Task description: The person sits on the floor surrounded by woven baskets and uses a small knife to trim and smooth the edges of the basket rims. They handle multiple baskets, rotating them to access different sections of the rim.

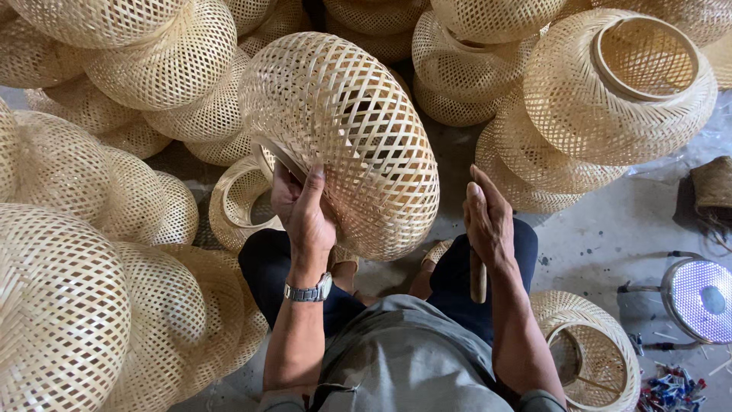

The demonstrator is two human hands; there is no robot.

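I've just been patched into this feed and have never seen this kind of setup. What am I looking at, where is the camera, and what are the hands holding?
There is no machine here: a seated person works with two bare hands, and the single camera sits on that person's head, looking down over lap and knees.

The left hand, with a wristwatch on its wrist, grips the rim of a round woven bamboo shade and holds it up, tilted on its side. The right hand is closed around a wooden handle that points down; its working end is hidden, so I cannot tell what tool it is.

All around lie many more woven shades, piled on a grey floor. At the right edge stand a small metal stool and some small coloured bits.
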